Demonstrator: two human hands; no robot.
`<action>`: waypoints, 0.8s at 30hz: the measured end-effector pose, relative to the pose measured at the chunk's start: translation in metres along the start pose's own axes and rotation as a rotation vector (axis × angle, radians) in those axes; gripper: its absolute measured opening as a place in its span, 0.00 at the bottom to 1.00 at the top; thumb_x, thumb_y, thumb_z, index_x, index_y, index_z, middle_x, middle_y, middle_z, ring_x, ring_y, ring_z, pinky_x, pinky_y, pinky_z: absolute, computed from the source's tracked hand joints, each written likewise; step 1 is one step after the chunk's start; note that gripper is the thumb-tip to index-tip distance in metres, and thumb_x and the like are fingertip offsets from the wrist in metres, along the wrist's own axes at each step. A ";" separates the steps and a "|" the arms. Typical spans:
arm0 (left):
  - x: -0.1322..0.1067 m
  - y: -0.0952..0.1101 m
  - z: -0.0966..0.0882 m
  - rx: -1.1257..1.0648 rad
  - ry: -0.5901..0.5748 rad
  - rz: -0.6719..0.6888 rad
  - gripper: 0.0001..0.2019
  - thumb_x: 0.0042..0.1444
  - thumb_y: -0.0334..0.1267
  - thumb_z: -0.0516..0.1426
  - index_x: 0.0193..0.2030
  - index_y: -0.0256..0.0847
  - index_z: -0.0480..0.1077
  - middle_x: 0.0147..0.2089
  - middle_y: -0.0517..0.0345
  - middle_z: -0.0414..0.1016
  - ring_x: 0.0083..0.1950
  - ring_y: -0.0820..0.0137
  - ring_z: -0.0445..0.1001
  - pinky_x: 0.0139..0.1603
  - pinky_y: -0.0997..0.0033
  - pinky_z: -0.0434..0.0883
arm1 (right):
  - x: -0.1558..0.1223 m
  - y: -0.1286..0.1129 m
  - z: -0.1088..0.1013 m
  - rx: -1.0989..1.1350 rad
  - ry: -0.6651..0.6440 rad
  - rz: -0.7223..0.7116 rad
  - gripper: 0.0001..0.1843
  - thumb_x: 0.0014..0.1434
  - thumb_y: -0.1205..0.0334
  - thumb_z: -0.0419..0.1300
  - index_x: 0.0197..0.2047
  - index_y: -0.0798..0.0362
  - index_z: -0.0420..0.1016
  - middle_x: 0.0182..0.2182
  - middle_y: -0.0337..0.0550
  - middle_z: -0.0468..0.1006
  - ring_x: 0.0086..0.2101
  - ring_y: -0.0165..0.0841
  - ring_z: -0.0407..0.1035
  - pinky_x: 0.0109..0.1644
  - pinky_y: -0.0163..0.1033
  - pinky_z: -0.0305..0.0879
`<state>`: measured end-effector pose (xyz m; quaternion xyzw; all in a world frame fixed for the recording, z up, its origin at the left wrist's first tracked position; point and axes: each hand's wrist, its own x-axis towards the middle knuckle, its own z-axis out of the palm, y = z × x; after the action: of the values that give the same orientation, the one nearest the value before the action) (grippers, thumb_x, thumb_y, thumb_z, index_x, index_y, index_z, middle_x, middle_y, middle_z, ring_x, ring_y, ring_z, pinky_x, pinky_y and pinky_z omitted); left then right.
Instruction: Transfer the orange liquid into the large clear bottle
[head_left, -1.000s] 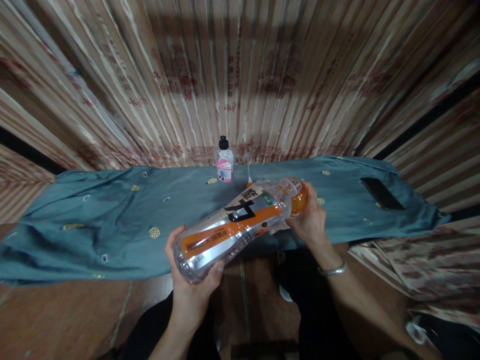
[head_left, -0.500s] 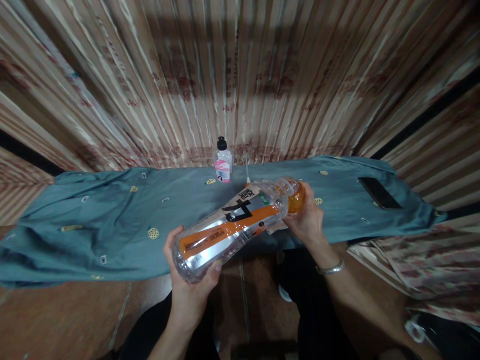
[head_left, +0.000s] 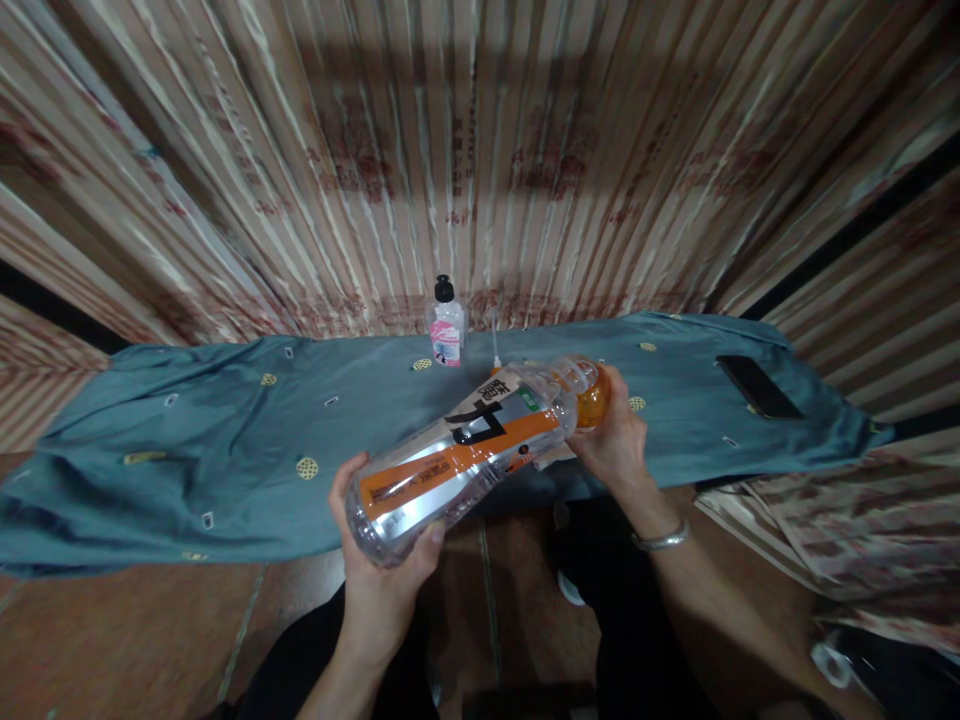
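A large clear plastic bottle [head_left: 457,450] with an orange, silver and black label is held tilted above the cloth-covered table, its base toward me at the left. My left hand [head_left: 386,560] wraps round the base end, fingers and thumb on either side. At the upper right end, my right hand [head_left: 615,430] grips the orange cap [head_left: 592,396]; part of the cap is hidden by the fingers. Behind the bottle stands a small clear bottle [head_left: 445,328] with a black top and a pink label. A thin white stick-like item [head_left: 495,345] is partly covered by the large bottle.
A teal patterned cloth [head_left: 225,440] covers the long narrow table. On its right side lies a black phone [head_left: 757,386]. Pleated curtains [head_left: 480,150] hang close behind and at both sides. Tiled floor [head_left: 187,630] shows below the front edge.
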<state>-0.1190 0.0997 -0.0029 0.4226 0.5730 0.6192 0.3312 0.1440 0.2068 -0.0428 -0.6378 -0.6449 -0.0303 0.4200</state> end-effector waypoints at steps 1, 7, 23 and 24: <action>0.000 0.000 0.000 0.000 0.000 -0.001 0.42 0.44 0.49 0.72 0.64 0.46 0.59 0.50 0.55 0.73 0.46 0.61 0.80 0.49 0.60 0.78 | 0.000 0.000 0.000 -0.001 0.002 0.000 0.43 0.53 0.48 0.65 0.68 0.52 0.56 0.51 0.54 0.83 0.47 0.48 0.82 0.48 0.50 0.79; 0.000 0.000 0.000 -0.016 -0.012 -0.007 0.43 0.44 0.49 0.72 0.65 0.46 0.58 0.49 0.54 0.74 0.47 0.61 0.80 0.50 0.60 0.77 | -0.001 0.000 0.001 0.008 0.007 -0.002 0.45 0.52 0.48 0.66 0.68 0.52 0.56 0.52 0.55 0.83 0.48 0.48 0.81 0.48 0.51 0.80; -0.001 0.004 0.001 -0.020 0.012 -0.012 0.43 0.43 0.50 0.73 0.64 0.46 0.59 0.49 0.55 0.74 0.46 0.61 0.81 0.51 0.59 0.77 | -0.001 0.001 0.001 0.013 0.032 -0.038 0.43 0.54 0.49 0.65 0.68 0.53 0.57 0.52 0.55 0.83 0.49 0.48 0.81 0.48 0.51 0.80; -0.001 0.004 0.002 -0.020 0.012 -0.011 0.43 0.43 0.50 0.73 0.64 0.46 0.59 0.49 0.54 0.75 0.46 0.61 0.81 0.52 0.59 0.77 | -0.001 0.001 0.001 0.013 0.029 -0.041 0.43 0.54 0.49 0.65 0.68 0.53 0.56 0.52 0.56 0.83 0.49 0.48 0.81 0.49 0.51 0.80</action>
<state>-0.1167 0.0987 0.0011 0.4123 0.5710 0.6256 0.3355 0.1442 0.2064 -0.0447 -0.6212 -0.6518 -0.0437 0.4328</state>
